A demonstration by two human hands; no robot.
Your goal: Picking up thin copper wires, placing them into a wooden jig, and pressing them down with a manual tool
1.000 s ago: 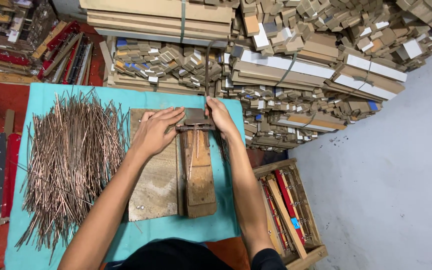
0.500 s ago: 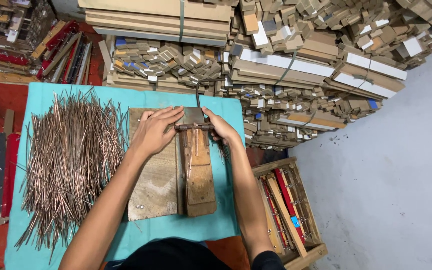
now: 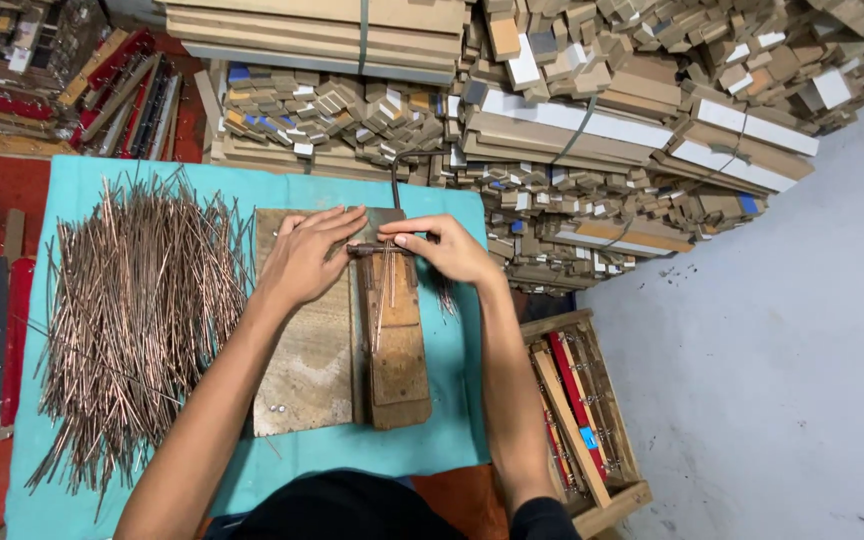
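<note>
Two hands at one brown wooden jig block (image 3: 398, 340)

Left hand (image 3: 304, 262) lies flat and open beside it; right hand (image 3: 445, 248) pinches one thin copper-coloured rod (image 3: 389, 290) atop it; uncounted rod pile (image 3: 132, 310) left.

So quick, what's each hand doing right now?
Left hand: open, fingers flat on the wooden board.
Right hand: closed, pinching thin metal rods on the wooden jig.

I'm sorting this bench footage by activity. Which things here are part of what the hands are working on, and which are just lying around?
In use:
left hand on the wooden board
right hand at the narrow wooden block
thin metal rods lying on that block
pile of metal rods on the teal cloth

Lying about:
stacked wood strips
wooden crate
red pieces at the left edge
</note>
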